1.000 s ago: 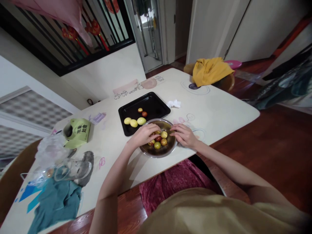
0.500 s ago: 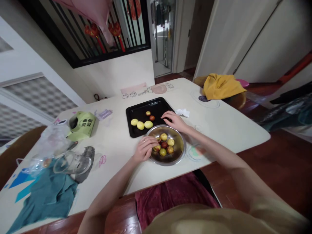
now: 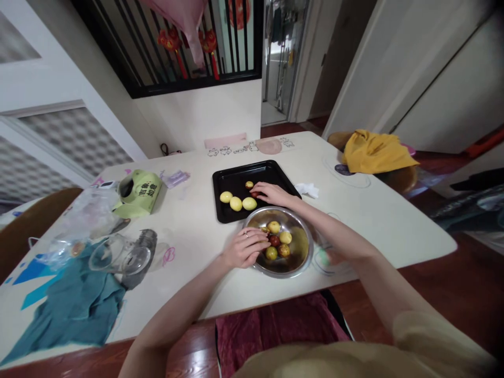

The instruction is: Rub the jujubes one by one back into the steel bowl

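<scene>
A steel bowl [image 3: 305, 252] holds several yellow-green and reddish-brown jujubes [image 3: 285, 238]. My left hand [image 3: 247, 247] lies over the bowl's left rim, fingers stretched across the jujubes on that side and partly covering them. Beyond the bowl is a black baking tray [image 3: 240, 173]. Three pale yellow-green jujubes [image 3: 235, 203] sit along its near side, with a smaller brown-marked jujube [image 3: 249, 185] farther back. Reaching into the tray, my right hand [image 3: 271, 193] has its fingertips closed on a red jujube [image 3: 255, 194], which they mostly hide.
To the left stand a green paper box [image 3: 144, 194], a clear plastic jug [image 3: 122, 257] on its side and a teal cloth [image 3: 79, 304]. A crumpled tissue [image 3: 307, 189] lies right of the tray. Yellow cloth [image 3: 378, 152] drapes a chair at the table's far right.
My right hand has moved left over the tray onto the red jujube. My left hand stays at the bowl's left side. The whole view has shifted slightly.
</scene>
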Demonstrator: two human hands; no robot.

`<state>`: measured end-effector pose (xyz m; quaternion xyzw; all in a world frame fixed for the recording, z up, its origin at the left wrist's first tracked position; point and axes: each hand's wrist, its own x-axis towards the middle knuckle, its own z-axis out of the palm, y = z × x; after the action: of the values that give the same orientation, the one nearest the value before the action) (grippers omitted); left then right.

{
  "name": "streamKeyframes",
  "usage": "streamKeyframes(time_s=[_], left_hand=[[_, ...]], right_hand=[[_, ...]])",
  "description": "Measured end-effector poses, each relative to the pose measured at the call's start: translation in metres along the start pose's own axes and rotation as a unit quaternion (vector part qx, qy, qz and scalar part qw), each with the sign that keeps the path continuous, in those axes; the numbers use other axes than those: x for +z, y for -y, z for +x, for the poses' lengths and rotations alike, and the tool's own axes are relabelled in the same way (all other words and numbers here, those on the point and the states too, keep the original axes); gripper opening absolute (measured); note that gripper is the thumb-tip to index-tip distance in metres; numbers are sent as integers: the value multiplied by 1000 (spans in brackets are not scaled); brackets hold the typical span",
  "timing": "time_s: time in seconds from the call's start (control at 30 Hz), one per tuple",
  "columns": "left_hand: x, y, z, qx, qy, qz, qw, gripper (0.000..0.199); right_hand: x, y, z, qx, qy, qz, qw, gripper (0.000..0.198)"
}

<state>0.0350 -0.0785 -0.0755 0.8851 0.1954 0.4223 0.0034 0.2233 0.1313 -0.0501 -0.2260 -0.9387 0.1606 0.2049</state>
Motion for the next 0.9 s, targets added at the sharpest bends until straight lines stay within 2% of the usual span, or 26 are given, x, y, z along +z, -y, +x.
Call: streamKeyframes(time_s=[0.27,0.43,0.53,0.6,0.73,0.9], left_hand=[[-3,0,2,0,3,7,1000,44],[-5,-1,4,6,-1,10,1000,42],[-5,-1,5,7,-4,14,1000,41],[-5,-1,5,9,-6,15,1000,40],[-6,-1,5,5,4,16,1000,40],[-7,0,3,5,10,16,1000,41]], right_hand=[[2,-10,-11,4,-12,29,1000,35],[-13,-3,-33,-4,-80,45,996,32],[-30,16,-57,-13,-116,51,992,30],[-41,34,-76,-14,-118,55,991,31],[-54,72,-112,-7,-85,45,995,32],[-49,96,-138,9,-37,4,999,35]])
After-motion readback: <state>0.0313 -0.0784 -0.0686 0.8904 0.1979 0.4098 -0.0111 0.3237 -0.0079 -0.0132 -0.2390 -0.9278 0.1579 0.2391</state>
